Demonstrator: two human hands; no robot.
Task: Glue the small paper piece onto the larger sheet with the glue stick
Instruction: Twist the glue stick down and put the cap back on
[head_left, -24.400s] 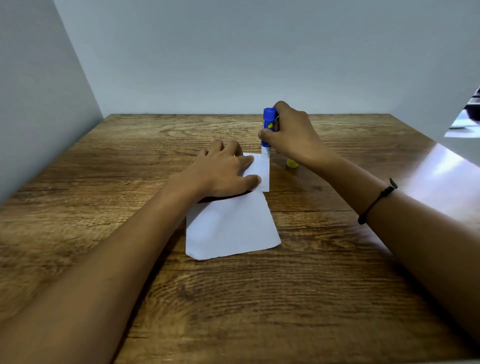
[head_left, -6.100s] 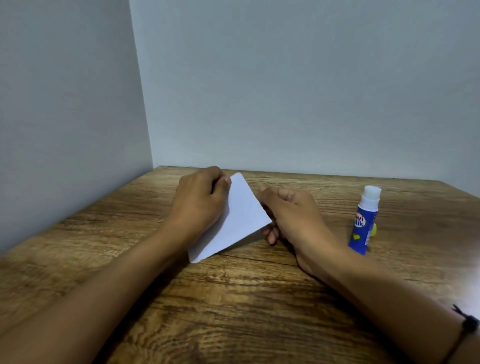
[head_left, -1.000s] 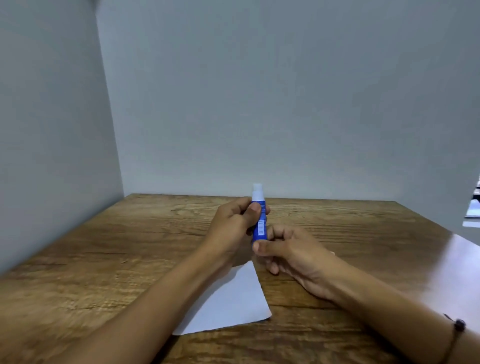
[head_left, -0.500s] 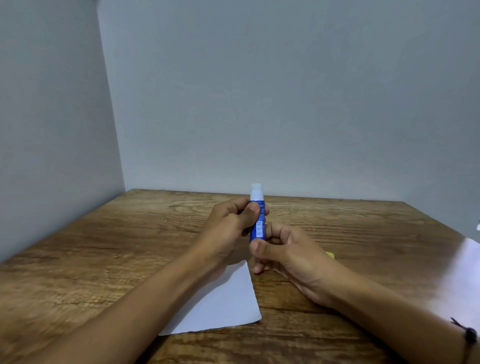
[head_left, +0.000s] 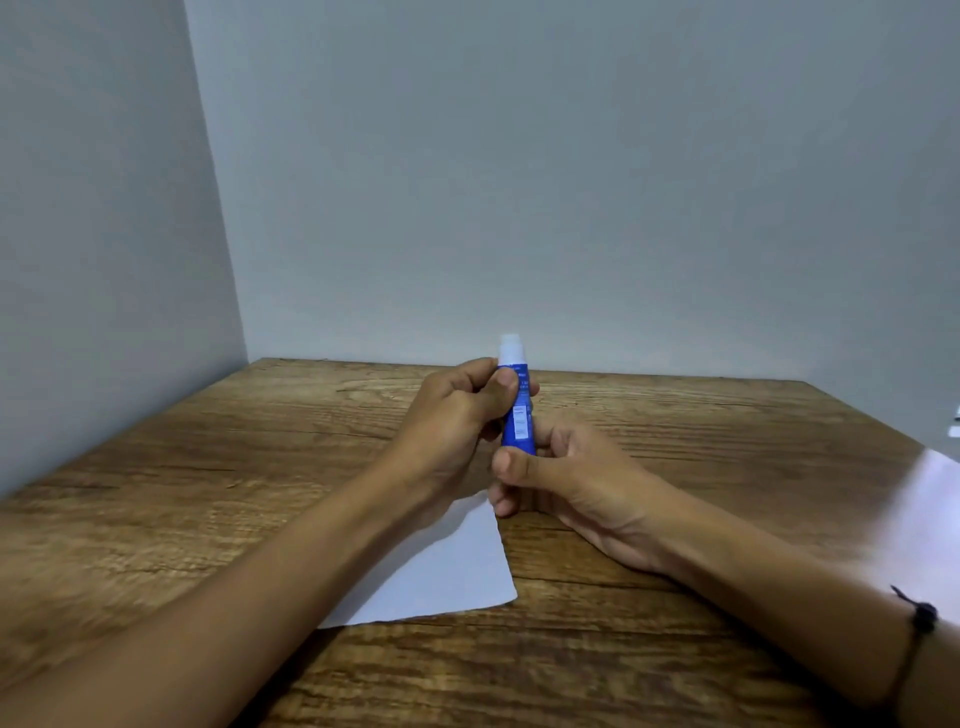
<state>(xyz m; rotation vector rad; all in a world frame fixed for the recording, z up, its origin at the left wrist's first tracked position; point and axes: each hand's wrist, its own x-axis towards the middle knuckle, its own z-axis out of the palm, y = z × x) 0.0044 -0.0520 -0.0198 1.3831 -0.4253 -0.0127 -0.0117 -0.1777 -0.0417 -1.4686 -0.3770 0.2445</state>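
Vs the frame a moment ago, both hands w/ the stick sit a touch lower & further right in view, and the yellow bit that showed behind the right hand is no longer seen; the grip looks the same.

The blue plastic glue stick w/ a white tip (head_left: 517, 410) is held upright above the brown wood-grain table (head_left: 208, 467), white tip up, its label facing the camera. The left hand (head_left: 452, 421) grips its upper part: thumb across the front, fingers curled round the back. The right hand (head_left: 566, 478) holds the lower end, thumb lying crosswise under the label, fingers curled behind; the stick's base is hidden by that hand.

The larger white paper sheet (head_left: 441, 577) lies flat on the table just below & nearer than the hands, 1 corner pointing up toward them, its left part covered by the left forearm. The small paper piece can't be told apart on it.

A thin black cord bracelet (head_left: 919, 618) circles the right wrist. Plain grey walls (head_left: 519, 182) stand behind & to the left.
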